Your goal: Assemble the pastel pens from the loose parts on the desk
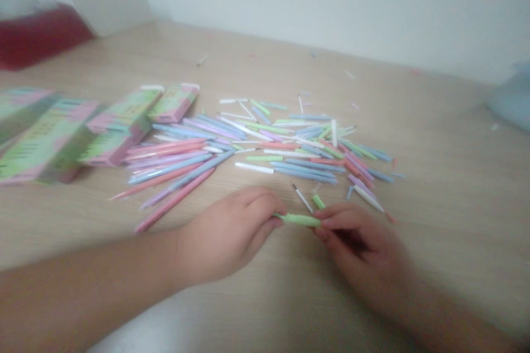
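Note:
My left hand point(232, 234) and my right hand point(356, 237) both pinch a light green pen barrel point(298, 220), one at each end, just above the wooden table point(434, 138). A thin white refill point(301, 196) and a small green cap point(318, 201) lie right behind the barrel. Further back spreads a pile of pastel pen parts point(265, 146): pink, blue, purple, green and white barrels, caps and refills. Assembled pink and blue pens point(174, 176) lie to the left of the pile.
Several pink-and-green pen boxes point(83, 129) lie at the left of the table. A red blurred object point(37, 38) and a white box point(110, 5) stand at the far left corner. A pale blue thing point(513, 96) sits at the right edge. A white wall runs behind.

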Available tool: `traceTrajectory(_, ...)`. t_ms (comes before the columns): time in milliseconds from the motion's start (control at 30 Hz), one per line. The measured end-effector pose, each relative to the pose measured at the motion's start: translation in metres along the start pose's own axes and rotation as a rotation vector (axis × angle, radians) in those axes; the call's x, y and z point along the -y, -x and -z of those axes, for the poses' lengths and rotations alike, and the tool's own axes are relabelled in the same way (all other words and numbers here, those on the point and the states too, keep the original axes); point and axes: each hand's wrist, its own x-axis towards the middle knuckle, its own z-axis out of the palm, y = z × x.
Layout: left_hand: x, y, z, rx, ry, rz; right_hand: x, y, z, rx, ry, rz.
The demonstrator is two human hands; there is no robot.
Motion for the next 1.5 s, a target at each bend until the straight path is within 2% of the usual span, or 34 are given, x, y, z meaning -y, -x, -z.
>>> traceTrajectory(333,0.0,0.0,0.003,-0.021,0.074,-0.049,0.0,0.001,0.003,0.023,0.114,0.008)
traceTrajectory(500,0.0,0.0,0.001,0.005,0.067,-0.111,0.003,0.0,0.006,0.124,0.147,0.001)
traceTrajectory(667,0.001,0.0,-0.001,0.008,0.045,-0.1,0.004,0.0,0.008,0.203,0.211,-0.043)
traceTrajectory(733,0.002,0.0,-0.001,0.007,0.041,-0.091,0.002,0.0,0.009,0.235,0.249,-0.013)
traceTrajectory(867,0.001,-0.001,-0.001,-0.003,0.034,-0.097,0.001,0.0,0.012,0.191,0.291,0.121)
traceTrajectory(967,0.0,-0.001,0.0,0.001,0.026,-0.125,0.006,-0.003,0.013,0.227,0.373,0.188)
traceTrajectory(1167,0.0,0.001,-0.002,-0.002,-0.006,-0.131,0.012,-0.007,0.017,0.325,0.431,0.073)
traceTrajectory(1367,0.001,0.0,-0.002,0.022,-0.007,-0.13,0.007,-0.004,0.018,0.267,0.45,0.296)
traceTrajectory(1500,0.0,-0.001,-0.002,0.01,-0.01,-0.151,0.012,-0.006,0.015,0.323,0.459,0.149)
